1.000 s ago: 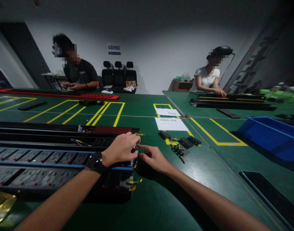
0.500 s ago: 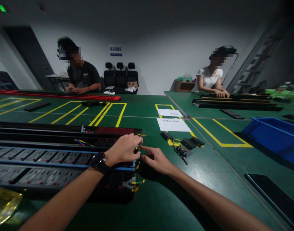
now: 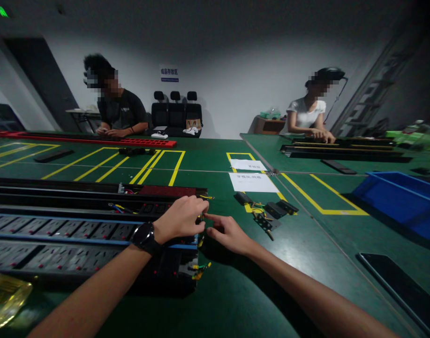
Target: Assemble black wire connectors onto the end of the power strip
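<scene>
Several long power strips (image 3: 79,231) with rows of sockets and red dots lie side by side on the green table. My left hand (image 3: 183,216), with a black watch on its wrist, rests over their right ends. Its fingers are curled down at one strip's end, and what they grip is hidden. My right hand (image 3: 229,232) faces it from the right, index finger stretched to that end and thumb apart, with nothing visible held. Below my left hand, yellow-green wires (image 3: 201,267) stick out of the nearest strip's end. Another wire end (image 3: 207,197) pokes out beyond the hand.
Black end pieces with wires (image 3: 276,210) lie right of my hands, near white paper labels (image 3: 254,183). A blue bin (image 3: 394,199) and a phone (image 3: 401,286) are farther right. Yellow transparent material (image 3: 7,300) sits lower left. Two co-workers work across the table.
My hands keep almost the same position at the strip end. The co-worker at the right has shifted their hands slightly.
</scene>
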`<state>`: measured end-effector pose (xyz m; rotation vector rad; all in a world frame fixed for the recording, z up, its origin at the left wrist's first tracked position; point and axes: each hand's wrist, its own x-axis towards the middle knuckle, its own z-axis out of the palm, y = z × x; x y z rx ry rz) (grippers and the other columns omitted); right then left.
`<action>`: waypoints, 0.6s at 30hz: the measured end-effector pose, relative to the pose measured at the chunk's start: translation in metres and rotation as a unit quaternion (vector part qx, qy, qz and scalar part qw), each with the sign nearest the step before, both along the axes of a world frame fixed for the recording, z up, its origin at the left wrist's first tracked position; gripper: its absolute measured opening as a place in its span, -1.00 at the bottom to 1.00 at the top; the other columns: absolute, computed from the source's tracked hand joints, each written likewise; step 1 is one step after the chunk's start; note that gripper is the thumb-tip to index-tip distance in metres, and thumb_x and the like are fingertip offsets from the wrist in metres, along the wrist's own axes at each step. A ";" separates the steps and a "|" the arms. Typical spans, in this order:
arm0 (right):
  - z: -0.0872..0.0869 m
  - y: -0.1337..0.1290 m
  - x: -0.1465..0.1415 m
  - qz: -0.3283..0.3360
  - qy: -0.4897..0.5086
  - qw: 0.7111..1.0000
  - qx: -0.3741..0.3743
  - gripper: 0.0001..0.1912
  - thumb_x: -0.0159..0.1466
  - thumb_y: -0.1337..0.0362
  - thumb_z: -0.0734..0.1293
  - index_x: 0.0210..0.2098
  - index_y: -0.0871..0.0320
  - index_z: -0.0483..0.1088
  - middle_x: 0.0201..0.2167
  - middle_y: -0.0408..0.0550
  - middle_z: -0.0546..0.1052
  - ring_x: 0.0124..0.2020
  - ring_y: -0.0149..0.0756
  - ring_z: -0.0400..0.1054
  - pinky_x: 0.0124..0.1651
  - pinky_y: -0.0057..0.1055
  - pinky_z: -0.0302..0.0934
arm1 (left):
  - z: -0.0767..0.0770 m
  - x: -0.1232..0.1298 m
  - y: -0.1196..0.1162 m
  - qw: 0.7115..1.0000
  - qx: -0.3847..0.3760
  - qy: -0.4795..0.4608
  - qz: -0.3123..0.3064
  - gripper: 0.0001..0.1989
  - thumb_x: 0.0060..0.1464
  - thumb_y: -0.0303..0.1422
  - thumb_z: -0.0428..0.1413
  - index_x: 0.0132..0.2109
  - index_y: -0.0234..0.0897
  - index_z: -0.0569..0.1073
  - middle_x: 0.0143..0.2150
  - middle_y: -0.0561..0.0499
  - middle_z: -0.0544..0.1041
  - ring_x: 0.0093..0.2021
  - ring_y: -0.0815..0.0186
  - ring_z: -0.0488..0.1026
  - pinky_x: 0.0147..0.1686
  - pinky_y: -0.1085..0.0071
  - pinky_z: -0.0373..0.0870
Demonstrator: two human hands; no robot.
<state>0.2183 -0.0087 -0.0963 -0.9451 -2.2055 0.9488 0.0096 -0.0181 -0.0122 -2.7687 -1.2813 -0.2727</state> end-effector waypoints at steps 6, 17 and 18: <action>0.002 0.000 -0.001 0.002 -0.033 0.999 0.018 -0.37 0.33 0.21 0.30 0.36 0.24 0.42 -0.51 -0.16 0.48 -0.49 -0.31 0.24 -0.38 -0.41 0.01 | 0.003 0.002 0.000 1.000 0.000 0.003 0.005 -0.90 0.12 -0.38 0.18 -0.19 -0.23 0.45 -0.25 -0.03 0.57 -0.21 0.13 0.50 -0.22 0.25 0.34; 0.010 -0.004 -0.003 0.000 -0.055 0.998 0.040 -0.41 0.31 0.23 0.30 0.31 0.19 0.44 -0.33 -0.05 0.65 -0.40 -0.24 0.40 -0.29 -0.35 0.14 | 0.000 -0.002 0.002 1.000 -0.007 0.008 0.013 -0.88 0.12 -0.33 0.19 -0.19 -0.23 0.46 -0.25 -0.03 0.56 -0.21 0.12 0.50 -0.22 0.25 0.34; 0.010 -0.004 -0.003 0.000 -0.050 0.998 0.042 -0.43 0.32 0.21 0.30 0.30 0.20 0.45 -0.37 -0.07 0.63 -0.43 -0.25 0.38 -0.31 -0.36 0.12 | -0.001 -0.003 0.002 1.000 -0.009 0.007 0.010 -0.85 0.13 -0.30 0.20 -0.17 -0.23 0.46 -0.23 -0.04 0.57 -0.20 0.11 0.50 -0.20 0.24 0.35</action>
